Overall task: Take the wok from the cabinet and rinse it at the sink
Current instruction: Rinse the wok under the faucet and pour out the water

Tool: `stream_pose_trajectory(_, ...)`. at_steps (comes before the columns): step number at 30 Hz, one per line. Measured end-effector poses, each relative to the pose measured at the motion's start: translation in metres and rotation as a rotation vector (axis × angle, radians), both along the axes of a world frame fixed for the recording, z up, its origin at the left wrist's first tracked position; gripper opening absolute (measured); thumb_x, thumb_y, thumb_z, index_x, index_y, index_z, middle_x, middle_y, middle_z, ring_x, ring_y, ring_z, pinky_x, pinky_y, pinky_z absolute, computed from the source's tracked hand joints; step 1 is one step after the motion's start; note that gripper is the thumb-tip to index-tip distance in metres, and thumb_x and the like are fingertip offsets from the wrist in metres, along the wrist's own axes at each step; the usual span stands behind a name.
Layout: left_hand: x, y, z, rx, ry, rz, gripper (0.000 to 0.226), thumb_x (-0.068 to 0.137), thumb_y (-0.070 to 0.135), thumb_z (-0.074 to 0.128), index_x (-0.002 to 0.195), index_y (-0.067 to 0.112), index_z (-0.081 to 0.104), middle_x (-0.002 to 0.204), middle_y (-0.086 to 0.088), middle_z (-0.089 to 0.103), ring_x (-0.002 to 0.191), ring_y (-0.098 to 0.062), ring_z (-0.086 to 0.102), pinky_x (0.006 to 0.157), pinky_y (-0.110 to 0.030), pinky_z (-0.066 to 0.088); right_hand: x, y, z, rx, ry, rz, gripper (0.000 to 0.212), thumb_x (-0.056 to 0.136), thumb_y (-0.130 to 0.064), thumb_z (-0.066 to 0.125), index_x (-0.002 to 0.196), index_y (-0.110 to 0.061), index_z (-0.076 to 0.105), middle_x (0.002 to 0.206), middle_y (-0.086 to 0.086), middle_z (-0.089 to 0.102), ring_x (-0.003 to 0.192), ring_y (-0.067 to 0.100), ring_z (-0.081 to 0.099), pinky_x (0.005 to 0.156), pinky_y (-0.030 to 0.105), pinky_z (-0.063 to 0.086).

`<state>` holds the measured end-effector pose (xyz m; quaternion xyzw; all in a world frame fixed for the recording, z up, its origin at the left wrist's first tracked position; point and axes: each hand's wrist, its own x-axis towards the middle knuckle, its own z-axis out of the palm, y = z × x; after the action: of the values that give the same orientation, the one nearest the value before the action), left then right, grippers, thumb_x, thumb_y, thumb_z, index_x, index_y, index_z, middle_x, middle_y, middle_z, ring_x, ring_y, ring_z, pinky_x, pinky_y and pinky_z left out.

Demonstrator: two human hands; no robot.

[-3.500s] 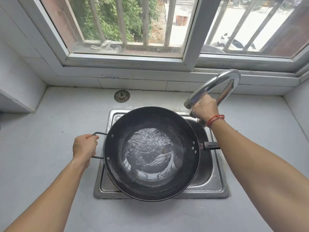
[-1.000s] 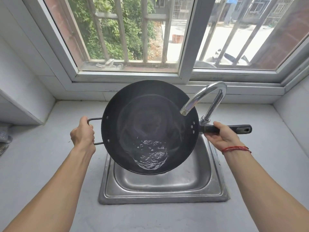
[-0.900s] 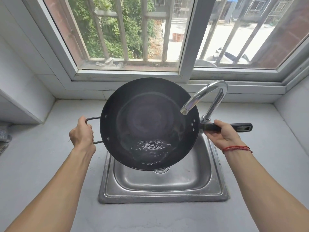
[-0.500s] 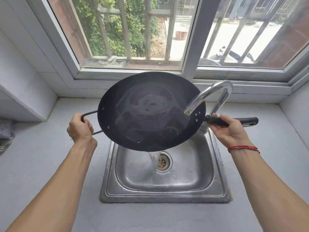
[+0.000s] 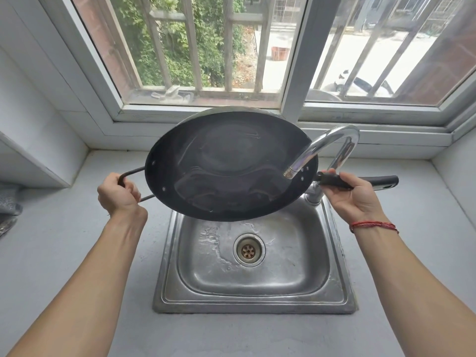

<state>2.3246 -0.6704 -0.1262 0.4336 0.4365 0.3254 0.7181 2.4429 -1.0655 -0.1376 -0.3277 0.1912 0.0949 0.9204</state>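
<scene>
The wok [image 5: 226, 171] hangs in the air over the back half of the sink [image 5: 342, 300], tilted so its near rim dips toward the basin and the drain [image 5: 249, 250]. That looks meant to shed rinse water, and the basin floor shows wet patches. The left hand [image 5: 117, 193] has its fingers curled round the wire loop handle [image 5: 131, 173]. The right hand [image 5: 353, 197] wraps fingers and thumb round the black long handle [image 5: 373, 181] near its root, so the two grips steer the tilt.

The faucet [image 5: 334, 140] crowds the wok's right rim, its spout overlapping the inner wall, with no stream visible. The window ledge sits close behind the far rim. The freer room seems to lie forward over the sink and leftward above the counter [image 5: 64, 240].
</scene>
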Motion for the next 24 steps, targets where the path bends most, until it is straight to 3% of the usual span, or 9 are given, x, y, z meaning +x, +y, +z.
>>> stream_pose_trajectory(6,0.002,0.003,-0.006,0.021,0.015,0.0,0.027,0.075,0.008,0.038,0.054,0.017,0.023,0.042,0.002,0.022,0.046,-0.017,0.015,0.045,-0.03,0.013,0.0,0.002,-0.004,0.01,0.015,-0.009,0.091,0.008,0.004,0.092,0.092,0.003,0.056,0.074,0.015,0.068,0.074,0.03,0.072,0.08,0.05,0.058)
stream_pose_trajectory(8,0.002,0.004,-0.009,0.033,0.014,-0.001,0.026,0.074,0.007,0.038,0.055,0.016,0.022,0.042,0.001,0.022,0.047,-0.017,0.015,0.045,-0.03,0.013,-0.003,0.006,-0.002,0.001,0.028,0.01,0.062,0.039,0.007,0.088,0.092,0.003,0.056,0.074,0.015,0.067,0.073,0.029,0.072,0.075,0.049,0.06)
stream_pose_trajectory(10,0.001,0.006,-0.013,0.035,0.002,0.008,0.026,0.074,0.006,0.037,0.056,0.016,0.022,0.042,0.002,0.022,0.047,-0.017,0.015,0.046,-0.03,0.013,-0.005,0.008,-0.002,-0.026,0.08,0.021,0.013,0.082,0.006,0.063,0.092,0.002,0.055,0.073,0.013,0.066,0.071,0.027,0.072,0.07,0.046,0.061)
stream_pose_trajectory(11,0.002,0.007,-0.015,0.033,0.0,0.011,0.025,0.074,0.006,0.037,0.056,0.016,0.022,0.043,0.002,0.021,0.048,-0.018,0.015,0.046,-0.03,0.013,-0.004,0.008,-0.006,-0.024,0.093,0.02,0.004,0.092,0.003,0.052,0.091,0.001,0.055,0.074,0.013,0.066,0.071,0.026,0.072,0.07,0.046,0.061)
stream_pose_trajectory(13,0.003,0.008,-0.017,0.025,0.029,0.011,0.024,0.072,0.007,0.038,0.056,0.016,0.022,0.043,0.002,0.022,0.048,-0.018,0.015,0.047,-0.031,0.013,-0.003,0.008,-0.011,-0.037,0.118,0.014,0.011,0.097,0.001,0.046,0.09,0.001,0.056,0.076,0.013,0.065,0.074,0.026,0.071,0.071,0.046,0.061)
stream_pose_trajectory(18,0.001,0.009,-0.026,-0.004,0.055,0.021,0.024,0.072,0.009,0.038,0.056,0.018,0.022,0.042,0.004,0.023,0.047,-0.017,0.016,0.046,-0.031,0.012,-0.004,0.011,-0.021,-0.025,0.167,0.032,0.009,0.097,0.002,0.046,0.093,0.002,0.054,0.087,0.014,0.059,0.094,0.028,0.063,0.074,0.046,0.06)
stream_pose_trajectory(20,0.001,0.009,-0.028,-0.004,0.043,0.024,0.024,0.073,0.008,0.038,0.056,0.018,0.023,0.041,0.004,0.023,0.046,-0.017,0.016,0.046,-0.03,0.013,-0.004,0.013,-0.024,0.01,0.163,0.028,0.009,0.088,0.007,0.057,0.094,0.002,0.053,0.087,0.014,0.058,0.095,0.027,0.062,0.077,0.046,0.056)
stream_pose_trajectory(22,0.002,0.009,-0.027,0.0,0.05,0.012,0.026,0.075,0.008,0.038,0.055,0.018,0.023,0.041,0.004,0.023,0.046,-0.016,0.017,0.046,-0.03,0.013,-0.002,0.013,-0.027,0.031,0.119,0.038,0.057,0.047,0.013,0.085,0.094,0.003,0.054,0.082,0.014,0.061,0.089,0.028,0.065,0.076,0.048,0.058)
stream_pose_trajectory(24,0.004,0.01,-0.026,-0.001,0.021,0.013,0.028,0.076,0.007,0.037,0.055,0.018,0.024,0.041,0.004,0.023,0.046,-0.016,0.016,0.046,-0.029,0.013,0.002,0.011,-0.03,0.06,0.084,0.017,0.087,0.013,0.01,0.09,0.092,0.002,0.054,0.078,0.014,0.064,0.076,0.028,0.07,0.073,0.049,0.06)
